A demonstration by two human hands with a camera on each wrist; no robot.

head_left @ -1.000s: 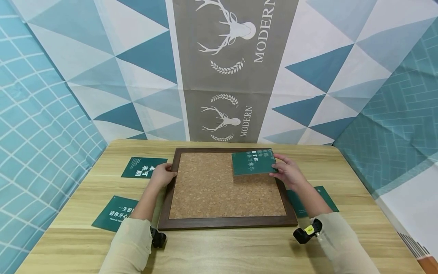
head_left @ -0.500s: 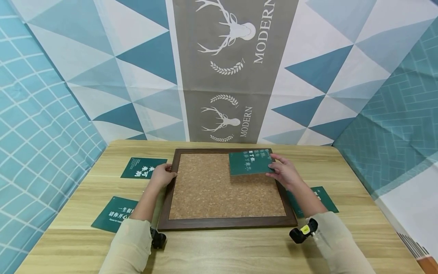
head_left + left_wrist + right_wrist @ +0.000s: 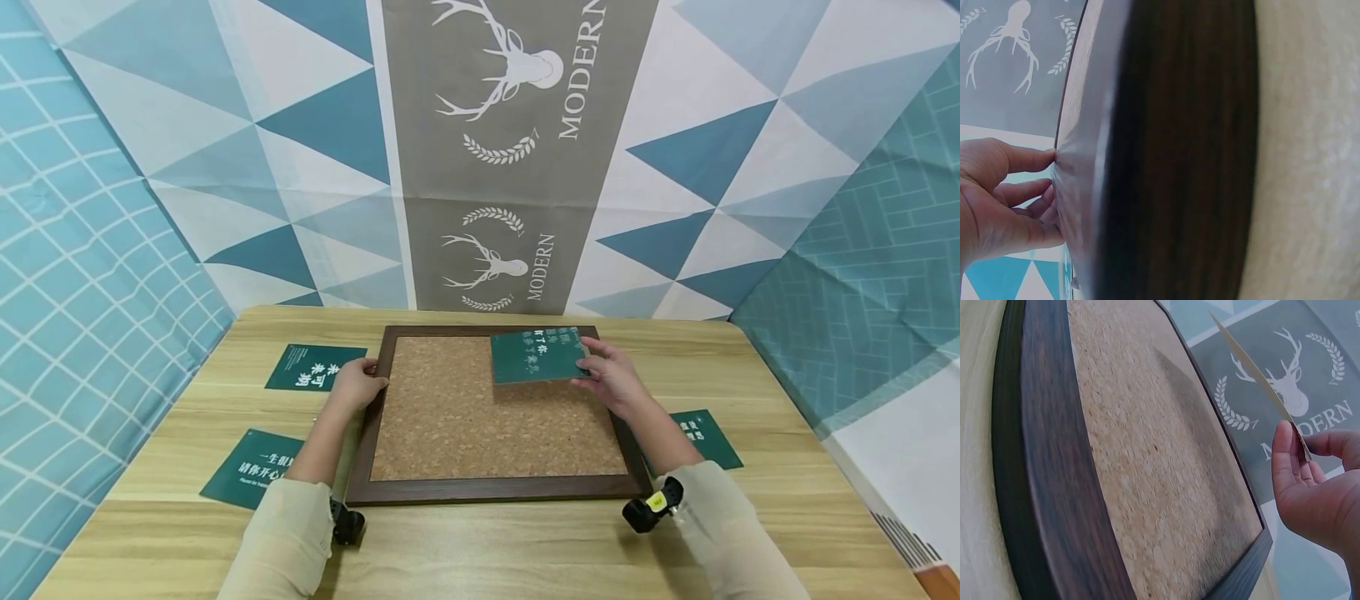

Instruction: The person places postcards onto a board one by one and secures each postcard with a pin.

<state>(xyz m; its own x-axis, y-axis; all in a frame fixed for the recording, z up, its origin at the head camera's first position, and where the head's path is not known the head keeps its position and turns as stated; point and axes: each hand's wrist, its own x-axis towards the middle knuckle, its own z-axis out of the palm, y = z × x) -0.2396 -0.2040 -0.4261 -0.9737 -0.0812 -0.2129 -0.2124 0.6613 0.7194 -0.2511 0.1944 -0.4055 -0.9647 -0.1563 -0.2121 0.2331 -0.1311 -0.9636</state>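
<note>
A cork board (image 3: 498, 408) with a dark brown wooden frame lies flat on the table. My left hand (image 3: 358, 385) holds its left edge; the left wrist view shows that hand's fingers (image 3: 1032, 159) against the frame's side (image 3: 1179, 150). Above the board's upper right part, my right hand (image 3: 611, 377) pinches a green card (image 3: 538, 357) with pale printed writing by its right end. In the right wrist view, the card (image 3: 1254, 372) appears almost edge-on between thumb and fingers, apart from the cork, and a shadow falls on the cork below.
Two green cards lie left of the board, an upper card (image 3: 311, 367) and a lower card (image 3: 251, 467) partly behind the left forearm. Another green card (image 3: 708, 437) lies right of it, partly covered by the right forearm. A patterned cloth (image 3: 487, 167) hangs behind the wooden table (image 3: 480, 546).
My right hand has moved left with the green card, farther over the board. More of the card on the right shows now. The left hand and the board stay where they were.
</note>
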